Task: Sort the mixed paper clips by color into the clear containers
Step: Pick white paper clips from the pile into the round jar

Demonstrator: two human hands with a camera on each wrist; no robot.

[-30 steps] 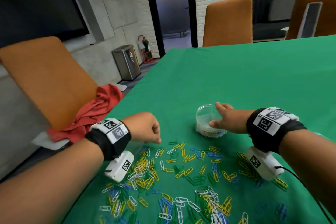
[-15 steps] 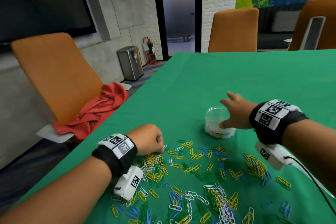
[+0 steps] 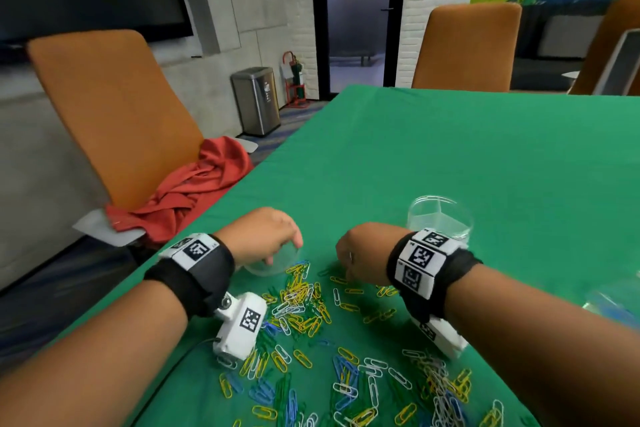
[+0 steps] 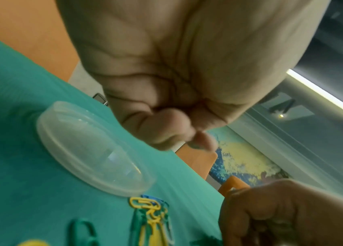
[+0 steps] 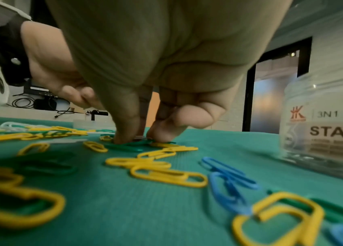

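Note:
Yellow, blue, green and white paper clips (image 3: pixel 301 302) lie mixed on the green tablecloth (image 3: pixel 450 156). A clear jar (image 3: pixel 440 218) stands behind my right wrist; in the right wrist view the jar (image 5: pixel 324 133) carries a printed label. A clear lid (image 3: pixel 273 263) lies flat at the pile's far left edge. My left hand (image 3: pixel 294 246) hovers curled over the lid (image 4: pixel 90 154), and in the left wrist view my left hand (image 4: pixel 195 143) pinches something small and greenish. My right hand (image 3: pixel 348 276) points down, and its thumb and fingers (image 5: pixel 122 133) pinch a green clip (image 5: pixel 128 147) on the cloth.
A second clear container (image 3: pixel 613 298) shows blurred at the right edge. An orange chair (image 3: pixel 114 114) with a red cloth (image 3: pixel 194 191) stands beyond the table's left edge. More orange chairs (image 3: pixel 464 48) stand at the far end. The far cloth is bare.
My right hand came back from the jar to the clips in front of it. My left hand moved from the clips to above the clear lid.

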